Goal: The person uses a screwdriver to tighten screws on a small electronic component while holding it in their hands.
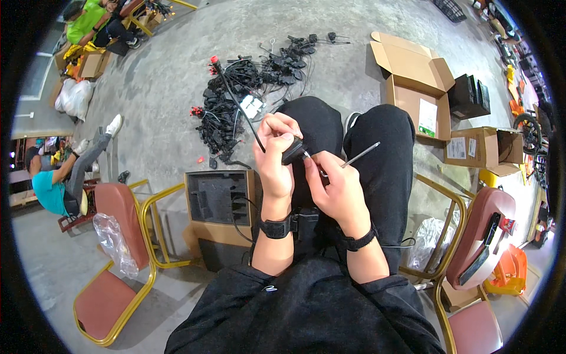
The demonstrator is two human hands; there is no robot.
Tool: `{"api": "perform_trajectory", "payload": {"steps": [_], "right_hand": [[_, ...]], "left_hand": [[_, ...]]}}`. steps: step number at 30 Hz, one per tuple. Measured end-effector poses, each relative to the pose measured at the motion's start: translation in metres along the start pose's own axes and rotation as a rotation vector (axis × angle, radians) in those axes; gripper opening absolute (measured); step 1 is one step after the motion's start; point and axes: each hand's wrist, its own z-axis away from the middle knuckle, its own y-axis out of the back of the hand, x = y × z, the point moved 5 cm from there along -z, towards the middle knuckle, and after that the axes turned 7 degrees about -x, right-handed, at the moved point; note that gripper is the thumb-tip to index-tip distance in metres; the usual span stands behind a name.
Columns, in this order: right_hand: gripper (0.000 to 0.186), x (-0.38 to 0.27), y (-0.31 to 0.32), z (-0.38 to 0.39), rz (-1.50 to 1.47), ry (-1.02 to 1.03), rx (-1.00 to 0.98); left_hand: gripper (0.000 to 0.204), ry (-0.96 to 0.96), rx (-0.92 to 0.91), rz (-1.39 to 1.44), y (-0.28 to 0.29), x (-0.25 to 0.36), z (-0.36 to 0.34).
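Black plastic everywhere in this shot, starting with the small black plug-like part [293, 150] held right above the person's knees. The left hand [275, 154] has its fingers [282, 125] curled over the top of that part, pinching it from above and the side, with a thin black cable [240, 106] running up and away from it toward the floor pile. The right hand [333, 184] sits just beside the part, on its right, fingers pressed together around a thin metal tool [359, 155] whose shaft sticks out to the upper right; its tip end looks like it's touching the part, though I can't tell exactly where. Both wrists have black bands on them.

Beyond the part, on the concrete floor, lies a tangled pile of black cables and connectors [236, 100], a few with red ends. Left of the part and lower down sits a tan box with a black foam insert [219, 197] with cut-out slots. Further left is a red-cushioned chair with a gold frame [121, 259], a clear plastic bag draped on it. Right of the part are open cardboard boxes [413, 82], and another red chair [480, 236] stands lower right. Far off to the upper left, other people sit working on the floor.
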Motion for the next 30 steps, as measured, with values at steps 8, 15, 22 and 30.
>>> {"api": "perform_trajectory", "payload": {"steps": [8,15,22,30], "right_hand": [[0.011,0.002,0.001,-0.001,0.061,0.032,0.024],[0.013,0.008,0.001,-0.001,0.016,-0.059,-0.020],[0.021,0.025,-0.004,0.005,-0.724,-0.444,-0.122],[0.010,0.001,0.000,-0.002,0.026,-0.018,0.018]], "left_hand": [[0.008,-0.001,-0.015,-0.003,-0.001,0.000,-0.001],[0.008,-0.017,-0.040,-0.079,-0.003,0.000,-0.001],[0.009,-0.001,-0.005,-0.001,0.000,0.000,-0.001],[0.008,0.000,-0.010,-0.023,0.001,0.000,-0.002]]}}
